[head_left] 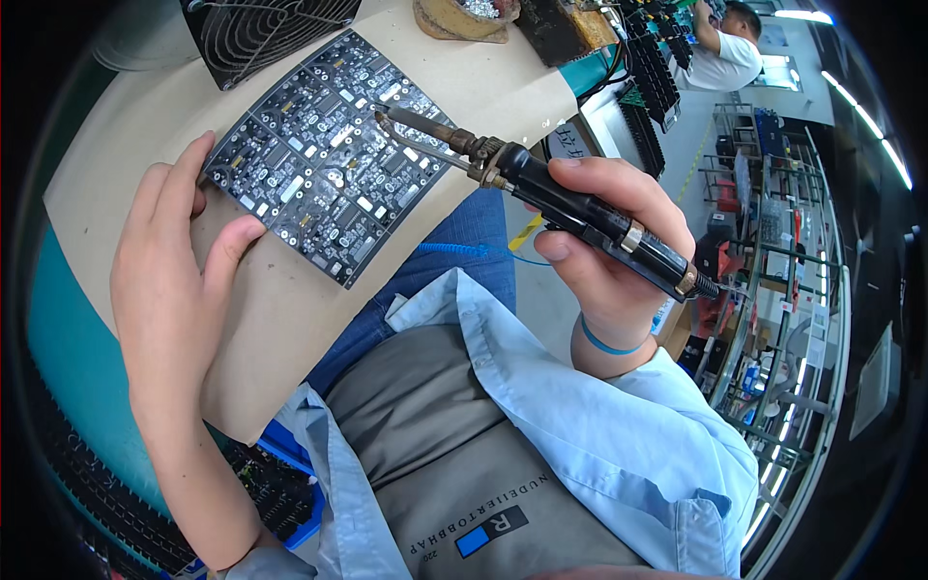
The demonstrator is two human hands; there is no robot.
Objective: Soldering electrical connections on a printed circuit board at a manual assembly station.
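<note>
A dark circuit board panel [329, 159], crowded with small parts and repeating sections, lies tilted over the brown work sheet. My left hand [174, 251] grips it by its left corner, fingers at the upper edge and thumb at the lower edge. In my right hand [628, 217] is a black soldering iron [570, 198] with a thin metal feed tube beside its barrel. Its tip points left, over the upper right part of the board; whether it touches the board I cannot tell. A blue band circles my right wrist.
Brown paper [106, 203] covers the green bench top. A black fan [261, 39] stands at the back left, near a round brown container [464, 21] of silvery bits. Racks of boards [648, 58] stand at the back right, with a co-worker [725, 58] beyond. A blue bin [307, 512] is low at left.
</note>
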